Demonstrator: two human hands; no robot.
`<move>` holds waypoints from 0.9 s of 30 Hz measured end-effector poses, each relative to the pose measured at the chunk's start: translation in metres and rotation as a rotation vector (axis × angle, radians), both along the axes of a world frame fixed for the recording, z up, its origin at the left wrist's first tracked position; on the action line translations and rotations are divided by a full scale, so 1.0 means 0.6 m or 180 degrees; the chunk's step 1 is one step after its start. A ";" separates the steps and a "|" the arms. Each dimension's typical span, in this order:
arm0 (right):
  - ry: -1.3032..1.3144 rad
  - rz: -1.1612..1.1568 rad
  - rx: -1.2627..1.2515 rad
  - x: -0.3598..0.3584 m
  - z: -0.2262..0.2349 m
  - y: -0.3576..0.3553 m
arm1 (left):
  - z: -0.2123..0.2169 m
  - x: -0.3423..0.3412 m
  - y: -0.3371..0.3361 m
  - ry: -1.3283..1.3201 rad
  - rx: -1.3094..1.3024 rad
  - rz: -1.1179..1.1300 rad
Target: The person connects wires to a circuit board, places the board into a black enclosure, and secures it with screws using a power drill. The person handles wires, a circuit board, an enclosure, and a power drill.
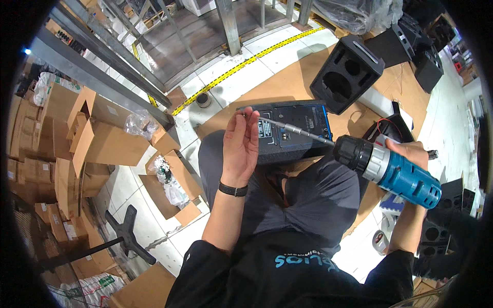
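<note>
My right hand [412,153] is wrapped round a blue cordless drill [405,177] with a black chuck. A long, thin driver bit [295,128] runs from the chuck toward the left. At its tip is my left hand [239,146], palm up, with thumb and fingertips pinched together. A tiny dark thing shows between those fingertips, too small to name. Below the bit, in front of my knees, a black speaker box [277,154] lies with its control panel [303,120] facing up. My left hand partly covers the speaker's left end.
An open black speaker cabinet [348,74] with round cutouts stands on the cardboard sheet [287,84] beyond. To the left are an open carton [169,190] of bagged parts and stacked boxes [31,133]. A black stand base [126,233] lies nearby. Metal posts [228,25] rise behind yellow floor tape [246,62].
</note>
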State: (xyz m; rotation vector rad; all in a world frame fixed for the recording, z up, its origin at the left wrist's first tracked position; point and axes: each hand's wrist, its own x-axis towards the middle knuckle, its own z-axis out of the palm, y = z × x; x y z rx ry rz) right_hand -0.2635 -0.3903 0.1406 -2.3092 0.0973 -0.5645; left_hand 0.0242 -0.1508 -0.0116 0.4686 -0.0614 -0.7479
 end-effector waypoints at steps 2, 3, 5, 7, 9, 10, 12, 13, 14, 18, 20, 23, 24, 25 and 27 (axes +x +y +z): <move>0.0007 0.0002 -0.0047 -0.025 -0.002 0.011 | 0.014 -0.017 -0.006 0.0001 -0.0304 -0.0213; 0.0003 0.0016 -0.0038 -0.035 -0.003 0.015 | 0.019 -0.026 -0.008 0.0015 -0.0432 -0.0285; 0.0015 -0.0020 0.0013 -0.054 -0.004 0.021 | 0.028 -0.041 -0.011 0.0064 -0.0665 -0.0402; 0.0002 -0.0120 0.0029 -0.068 -0.005 0.026 | 0.035 -0.054 -0.013 -0.0006 -0.0682 -0.0431; -0.0072 -0.0205 0.0064 -0.077 -0.007 0.032 | 0.040 -0.062 -0.014 0.0008 -0.0744 -0.0486; -0.0114 -0.0248 0.0127 -0.080 -0.007 0.035 | 0.043 -0.065 -0.014 0.0049 -0.0802 -0.0536; -0.0173 -0.0491 0.0236 -0.085 -0.008 0.044 | 0.045 -0.072 -0.015 0.0038 -0.0887 -0.0589; -0.0193 -0.0695 0.0284 -0.086 -0.010 0.050 | 0.047 -0.075 -0.014 -0.0014 -0.0909 -0.0595; -0.0183 -0.0835 0.0402 -0.088 -0.010 0.056 | 0.048 -0.077 -0.014 -0.0075 -0.0946 -0.0608; -0.0008 -0.1425 0.0787 -0.093 -0.007 0.069 | 0.048 -0.086 -0.014 -0.0201 -0.0601 -0.0529; 0.0003 -0.1071 0.0531 -0.096 -0.002 0.062 | 0.044 -0.088 -0.017 -0.0166 -0.0528 -0.0519; 0.0008 -0.0240 -0.0314 -0.099 0.008 0.033 | 0.029 -0.090 -0.024 -0.0193 -0.0439 -0.0489; 0.0018 -0.0001 -0.0195 -0.102 0.014 0.024 | 0.020 -0.091 -0.028 -0.0255 -0.0409 -0.0502; 0.0182 0.0024 -0.0441 -0.105 0.018 0.014 | 0.010 -0.090 -0.034 -0.0298 -0.0367 -0.0579; 0.0326 0.0035 -0.0704 -0.110 0.023 0.003 | -0.014 -0.088 -0.046 -0.0286 -0.0181 -0.0760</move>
